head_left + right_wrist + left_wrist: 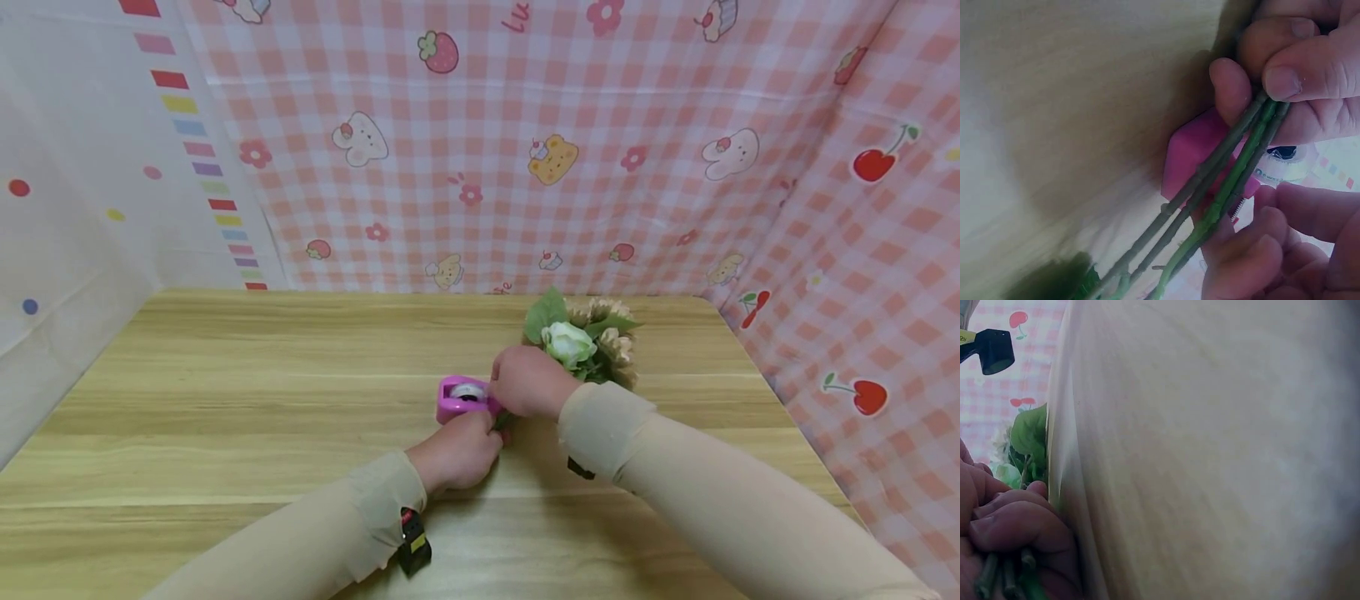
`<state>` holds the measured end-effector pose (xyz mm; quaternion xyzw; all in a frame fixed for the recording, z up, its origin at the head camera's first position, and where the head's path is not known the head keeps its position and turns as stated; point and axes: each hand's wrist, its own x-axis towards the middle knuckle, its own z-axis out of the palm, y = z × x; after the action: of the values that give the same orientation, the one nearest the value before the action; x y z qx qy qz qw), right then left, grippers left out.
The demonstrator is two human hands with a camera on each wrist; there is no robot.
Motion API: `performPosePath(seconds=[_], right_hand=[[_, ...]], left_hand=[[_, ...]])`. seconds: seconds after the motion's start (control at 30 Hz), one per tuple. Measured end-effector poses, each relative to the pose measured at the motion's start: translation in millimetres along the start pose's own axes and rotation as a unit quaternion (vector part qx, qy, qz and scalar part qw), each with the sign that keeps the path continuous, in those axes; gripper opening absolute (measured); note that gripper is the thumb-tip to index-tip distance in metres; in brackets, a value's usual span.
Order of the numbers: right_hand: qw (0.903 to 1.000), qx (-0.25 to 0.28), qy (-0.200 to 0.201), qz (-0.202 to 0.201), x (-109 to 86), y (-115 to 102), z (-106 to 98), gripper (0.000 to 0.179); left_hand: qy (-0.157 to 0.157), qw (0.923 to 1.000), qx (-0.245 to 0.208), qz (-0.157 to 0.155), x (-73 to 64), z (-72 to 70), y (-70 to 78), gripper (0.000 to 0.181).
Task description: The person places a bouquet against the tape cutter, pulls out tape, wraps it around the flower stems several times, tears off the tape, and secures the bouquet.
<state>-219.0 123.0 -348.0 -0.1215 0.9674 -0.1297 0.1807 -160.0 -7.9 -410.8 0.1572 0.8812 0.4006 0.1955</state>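
Observation:
My left hand [459, 450] grips several flower stems [1230, 184] near their lower ends; the cut ends [986, 582] poke out below its curled fingers in the left wrist view. The stems run to a bouquet with a white-green bloom [568, 343], beige blooms [617, 346] and broad leaves, lying on the table. Just beyond the left hand stands a pink tape dispenser [448, 407] with a clear roll of tape [468, 391]. My right hand [531, 382] is at its serrated cutter [1239, 210], fingers bent, beside the stems. Whether it pinches a tape end does not show.
A wood-grain table [247, 400] lies under everything. Behind it hangs a pink checked cloth [487, 108], with more of it on the right and a white dotted cloth [67, 250] on the left. A dark wrist camera [414, 546] is strapped at the left cuff.

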Motion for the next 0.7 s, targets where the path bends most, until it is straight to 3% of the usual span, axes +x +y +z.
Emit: performPosePath(seconds=[0.27,0.5,0.7], right_hand=[[0.9999,0.011,-0.002,0.007,1.6,1.9,-0.2,0.02],[0.9999,-0.004,-0.004,0.009,1.7,3.1,-1.3,0.04],[0.9995,0.023,-0.008,0.018,4.3,8.1,-0.3,0.039]], left_hand=[[0.003,0.9999,0.013,0.01,0.5,0.7,-1.0,0.024],[0.024,0.9995,0.015,0.016,1.2,3.1,-1.6,0.027],[0.021,0.9996,0.011,0.013,0.0,2.8,-0.6,0.026]])
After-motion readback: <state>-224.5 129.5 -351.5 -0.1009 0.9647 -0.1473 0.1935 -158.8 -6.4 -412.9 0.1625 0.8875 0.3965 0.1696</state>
